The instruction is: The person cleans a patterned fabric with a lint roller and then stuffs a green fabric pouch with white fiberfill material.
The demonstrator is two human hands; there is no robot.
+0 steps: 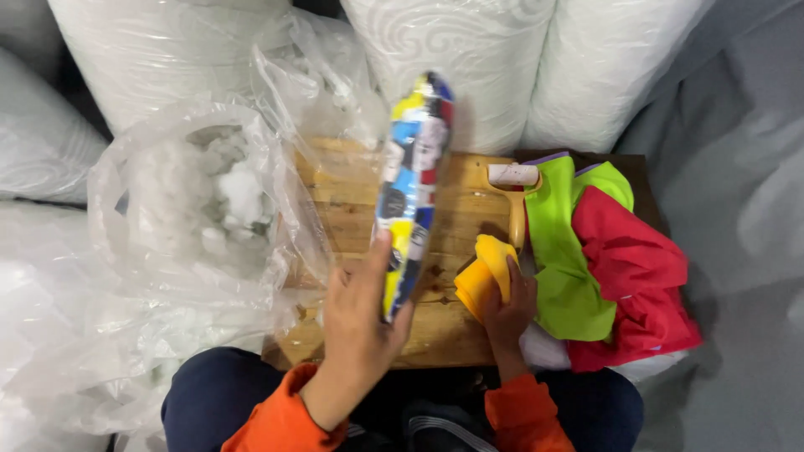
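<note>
The patchwork-printed fabric piece (412, 188), long and narrow in blue, yellow, red and black, stands upright at the centre of the frame, held edge-on above the wooden table (452, 222). The left hand (360, 322), lower centre, clasps its bottom end, thumb laid up along the cloth. Across the top, large white rolls of wadding (469, 50) fill the background. At the left, a clear plastic bag (193, 209) lies open with white stuffing (239, 188) inside. At the right, red fabric (641, 276) lies beside lime-green fabric (569, 251). Just right of centre, the right hand (509, 314) pinches a folded yellow fabric piece (486, 272) against the table. Above it lies a small wooden-handled roller (515, 188).
</note>
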